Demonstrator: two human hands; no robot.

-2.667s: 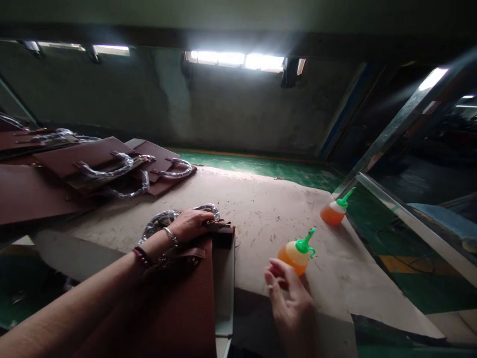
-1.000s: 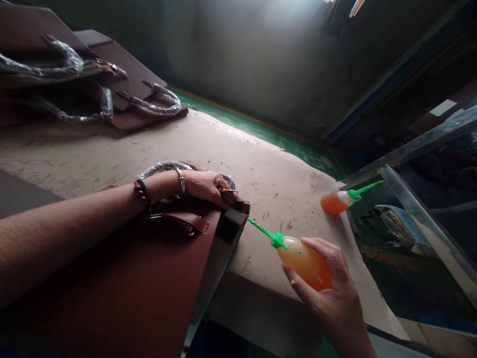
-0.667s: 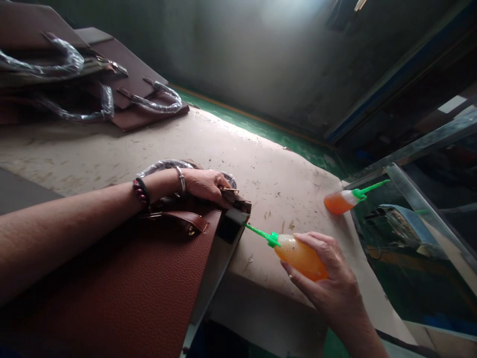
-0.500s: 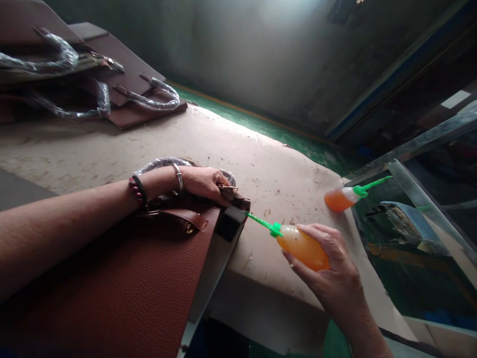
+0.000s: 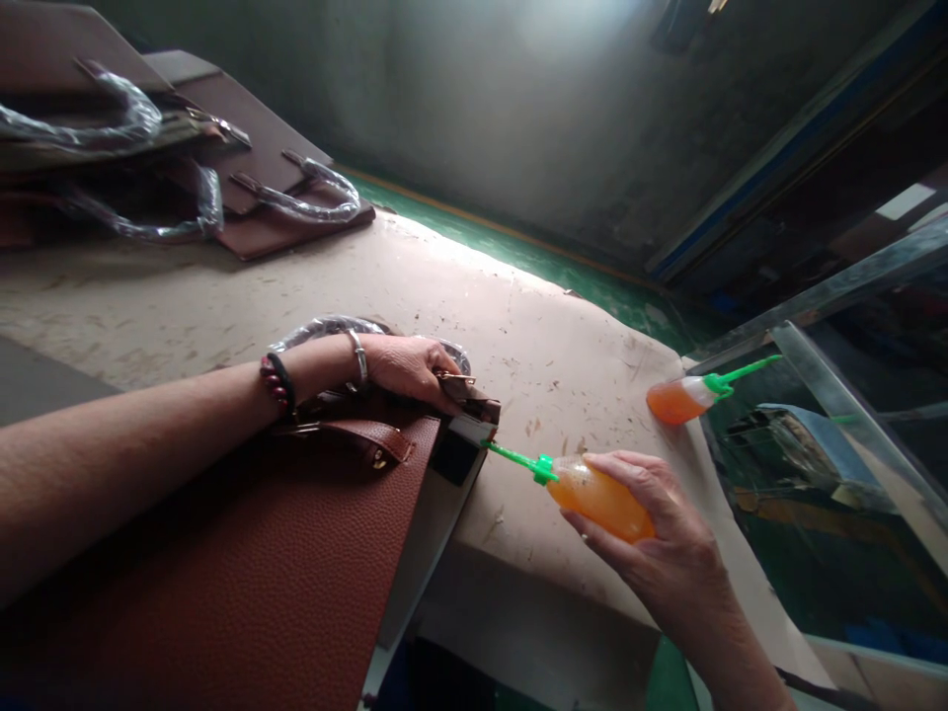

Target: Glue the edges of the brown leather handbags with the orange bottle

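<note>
A reddish-brown leather handbag (image 5: 296, 573) lies across the near edge of the worktable. My left hand (image 5: 411, 367) is closed on the bag's top edge near its end, by a gold-coloured metal piece (image 5: 455, 379). Plastic-wrapped handles (image 5: 333, 324) show behind that wrist. My right hand (image 5: 667, 523) grips a clear squeeze bottle (image 5: 599, 497) of orange liquid, held tilted with its green nozzle (image 5: 514, 456) pointing left. The nozzle tip is at the bag's end, just below my left fingers; whether it touches I cannot tell.
A second bottle of orange liquid (image 5: 677, 400) lies tilted at the table's right side, beside a metal-framed rack (image 5: 836, 395). More brown bags (image 5: 281, 222) with plastic-wrapped handles are piled at the back left of the pale, stained worktable (image 5: 518, 346).
The nozzle tip has shifted slightly left and down along the bag's end, with the bottle in my right hand. My left hand keeps its hold on the bag.
</note>
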